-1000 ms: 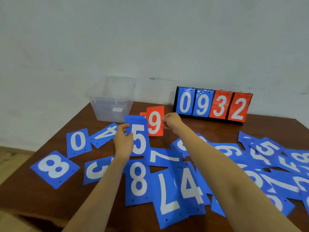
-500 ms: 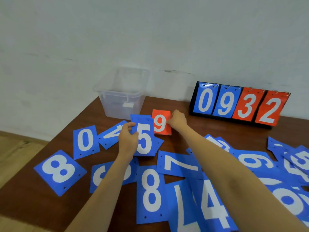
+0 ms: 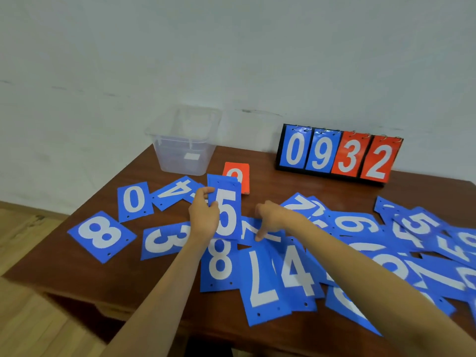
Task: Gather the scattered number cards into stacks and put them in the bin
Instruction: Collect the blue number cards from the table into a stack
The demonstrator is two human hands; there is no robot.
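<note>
My left hand [image 3: 203, 215] grips a small stack of blue cards [image 3: 226, 210] with a 5 on top, held upright above the table. Behind that stack an orange 9 card [image 3: 240, 173] lies flat on the wood. My right hand [image 3: 273, 219] hovers over a blue 7 card [image 3: 257, 231], fingers pointing down and touching it, holding nothing. Several blue number cards lie scattered: an 8 [image 3: 100, 234], a 0 [image 3: 134, 200], a 4 [image 3: 175, 191], a 3 [image 3: 164, 239]. The clear plastic bin [image 3: 184, 143] stands at the back left.
A flip scoreboard [image 3: 337, 153] reading 0932 stands at the back right against the wall. More blue cards [image 3: 422, 240] overlap in a pile to the right. The brown table's [image 3: 265, 161] left edge drops to a wooden floor.
My right hand has let go of the orange 9 card, which now lies on the table, and has come back toward me onto the blue 7 card. The left hand keeps its stack.
</note>
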